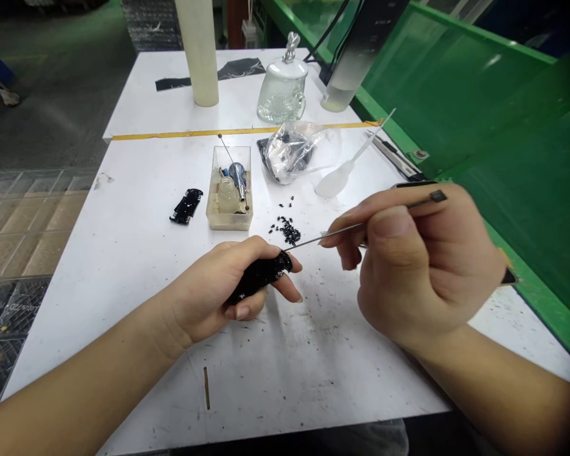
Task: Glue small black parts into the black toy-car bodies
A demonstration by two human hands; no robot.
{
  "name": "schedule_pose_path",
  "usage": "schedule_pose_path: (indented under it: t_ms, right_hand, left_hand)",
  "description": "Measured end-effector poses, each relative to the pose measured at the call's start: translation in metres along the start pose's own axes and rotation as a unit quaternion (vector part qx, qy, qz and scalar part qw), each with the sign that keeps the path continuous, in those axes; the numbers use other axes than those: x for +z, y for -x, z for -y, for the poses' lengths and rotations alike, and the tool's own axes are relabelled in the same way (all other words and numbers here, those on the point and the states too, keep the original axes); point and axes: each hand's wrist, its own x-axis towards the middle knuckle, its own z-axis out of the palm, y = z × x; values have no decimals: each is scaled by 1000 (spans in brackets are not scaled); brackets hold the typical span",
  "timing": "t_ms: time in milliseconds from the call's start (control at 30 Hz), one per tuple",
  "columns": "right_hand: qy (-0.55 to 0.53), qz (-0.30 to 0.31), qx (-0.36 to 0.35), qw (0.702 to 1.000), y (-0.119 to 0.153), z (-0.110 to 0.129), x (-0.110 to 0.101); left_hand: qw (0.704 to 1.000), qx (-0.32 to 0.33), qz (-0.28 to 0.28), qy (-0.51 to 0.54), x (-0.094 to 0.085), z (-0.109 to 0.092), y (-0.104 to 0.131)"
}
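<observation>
Between the thumb and fingers of my left hand (228, 278) is a glossy black plastic part (259, 277), held tilted above the table. My right hand (418, 259) pinches a thin metal rod (308, 240) with a small dark block at its rear end. The rod's tip meets the upper right edge of the black part, close to my left thumb. Just beyond lies a pile of tiny black pieces (291, 233). A similar black part (187, 206) rests on the table to the left.
A clear plastic box (229, 221) holds a small bottle and tools. Behind are a plastic bag (289, 155), a dropper (336, 179), a lidded glass jar (281, 92) and a pale cylinder (200, 57). A green panel (460, 120) borders the white table (275, 392) on the right.
</observation>
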Motion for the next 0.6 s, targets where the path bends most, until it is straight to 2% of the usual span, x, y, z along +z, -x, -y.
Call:
schedule_pose_path:
  t_ms: [100,167,300,367,467,600]
  right_hand:
    - [31,-20,-4,999,-21,3,0]
    - [63,-6,-15,998,-44,4,2]
    - [132,155,61,977,-95,5,19]
    - [130,186,95,969,-112,6,32]
    - [116,197,106,968,-118,6,51]
    - [167,254,88,949,-105,-2,67]
  left_hand:
    - [1000,3,-2,3,0,0,-1]
    - [1000,6,0,3,0,1,-1]
    - [999,15,-12,-30,4,4,-1]
    - [997,22,-28,-67,7,7,0]
    - [992,41,-43,-115,12,11,1]
    - [990,59,-49,-121,15,13,1]
